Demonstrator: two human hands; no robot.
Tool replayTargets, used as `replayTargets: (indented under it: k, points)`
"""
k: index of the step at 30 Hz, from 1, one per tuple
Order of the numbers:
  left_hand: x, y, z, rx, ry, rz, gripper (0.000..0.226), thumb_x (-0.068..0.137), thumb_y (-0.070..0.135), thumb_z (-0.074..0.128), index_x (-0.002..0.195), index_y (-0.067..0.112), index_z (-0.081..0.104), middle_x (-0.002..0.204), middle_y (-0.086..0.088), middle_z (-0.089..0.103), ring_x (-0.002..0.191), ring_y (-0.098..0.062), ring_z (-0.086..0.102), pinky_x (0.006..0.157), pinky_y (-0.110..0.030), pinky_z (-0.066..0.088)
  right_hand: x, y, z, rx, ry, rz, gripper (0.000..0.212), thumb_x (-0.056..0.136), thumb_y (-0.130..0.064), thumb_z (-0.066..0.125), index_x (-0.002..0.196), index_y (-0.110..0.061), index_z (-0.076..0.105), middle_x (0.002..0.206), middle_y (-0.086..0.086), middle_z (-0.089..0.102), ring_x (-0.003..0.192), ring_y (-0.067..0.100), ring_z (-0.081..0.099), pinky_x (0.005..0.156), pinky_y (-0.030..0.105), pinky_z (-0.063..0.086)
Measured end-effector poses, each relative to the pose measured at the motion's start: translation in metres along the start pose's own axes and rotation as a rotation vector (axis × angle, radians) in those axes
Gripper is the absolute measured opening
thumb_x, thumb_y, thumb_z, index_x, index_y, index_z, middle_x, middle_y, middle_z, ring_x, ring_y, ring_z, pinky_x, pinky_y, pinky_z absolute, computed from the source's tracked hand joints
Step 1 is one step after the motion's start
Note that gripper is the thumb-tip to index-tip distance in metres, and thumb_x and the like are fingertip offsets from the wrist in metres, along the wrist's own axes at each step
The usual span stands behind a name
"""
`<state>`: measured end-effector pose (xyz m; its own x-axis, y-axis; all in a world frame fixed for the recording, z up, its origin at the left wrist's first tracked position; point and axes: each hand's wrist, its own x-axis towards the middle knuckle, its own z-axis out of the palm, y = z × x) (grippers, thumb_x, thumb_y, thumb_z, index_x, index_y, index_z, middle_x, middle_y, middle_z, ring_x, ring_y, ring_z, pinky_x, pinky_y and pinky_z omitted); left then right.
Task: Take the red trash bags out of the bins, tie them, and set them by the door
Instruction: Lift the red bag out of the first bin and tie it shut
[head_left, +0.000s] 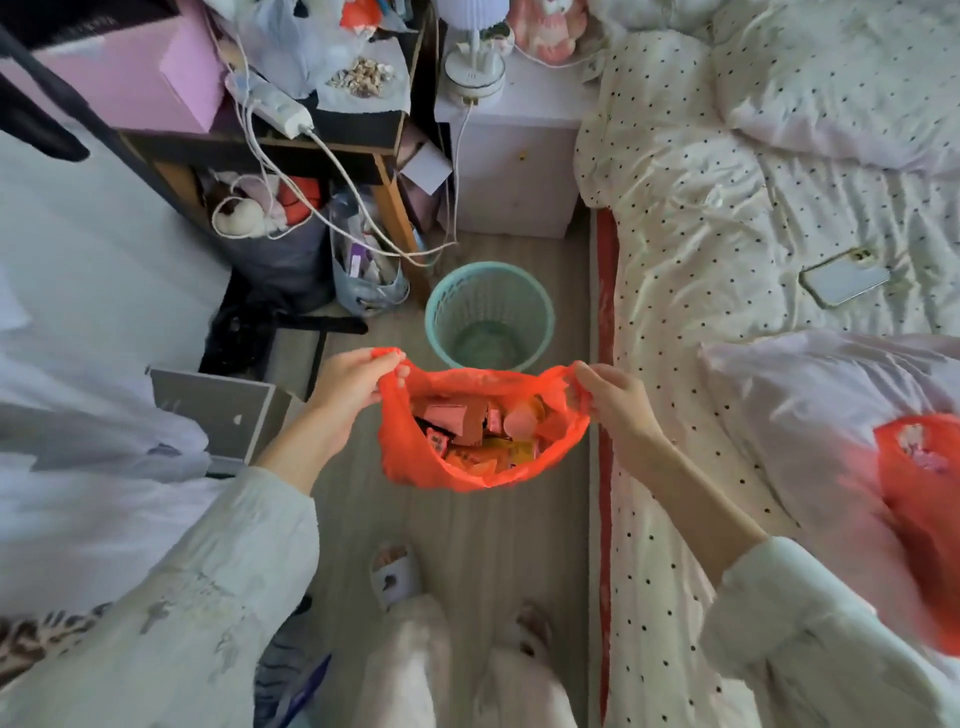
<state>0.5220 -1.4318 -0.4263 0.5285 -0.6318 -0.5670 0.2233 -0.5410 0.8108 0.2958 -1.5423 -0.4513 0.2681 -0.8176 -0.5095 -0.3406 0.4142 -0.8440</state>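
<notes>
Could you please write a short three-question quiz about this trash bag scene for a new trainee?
1. True or false: the red trash bag is already tied.
2. Where is the green bin? A) on the bed B) on the floor beyond the bag C) on the desk
3. What lies on the bed at the right?

Key:
1. False; the left hand and right hand hold its mouth open.
2. B
3. A phone and a second red bag.

You stand on a pale wood-plank floor (467, 530); a bed with polka-dotted white sheets (691, 218) runs along your right, a small white nightstand (511, 171) ahead, beside a cluttered dark wooden shelf (291, 140).
</notes>
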Motion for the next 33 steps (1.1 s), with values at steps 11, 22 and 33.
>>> replayTargets:
  k: [11, 22, 33]
  points:
    - [0.07, -0.177, -0.013, 0.122, -0.037, -0.038, 0.014, 0.091, 0.01, 0.051, 0.102, 0.006, 0.059, 0.082, -0.006, 0.062, 0.086, -0.024, 0.056, 0.083, -0.03, 0.045, 0.062, 0.174, 0.066, -0.118, -0.036, -0.008, 0.018, 0.086, -0.022, 0.06, 0.069, -0.015, 0.063, 0.07, 0.007, 0.062, 0.069, 0.019, 0.057, 0.074, 0.041, 0.05]
    - [0.183, -0.299, -0.031, 0.244, 0.205, 0.347, 0.02, 0.086, 0.015, 0.058, 0.103, 0.005, 0.064, 0.097, -0.009, 0.059, 0.083, -0.006, 0.059, 0.079, -0.012, 0.043, 0.14, 0.278, 0.122, -0.217, 0.177, -0.397, 0.016, 0.086, -0.03, 0.061, 0.079, -0.017, 0.066, 0.082, -0.006, 0.061, 0.091, 0.017, 0.059, 0.085, 0.042, 0.048]
    - [0.25, -0.342, -0.012, 0.057, 0.116, 0.775, 0.028, 0.082, 0.011, 0.063, 0.099, 0.03, 0.052, 0.085, 0.014, 0.062, 0.068, 0.015, 0.058, 0.063, -0.002, 0.044, 0.201, 0.324, 0.151, -0.162, -0.002, -0.786, 0.042, 0.085, -0.026, 0.063, 0.125, -0.031, 0.05, 0.127, -0.018, 0.051, 0.116, -0.004, 0.048, 0.1, 0.02, 0.037]
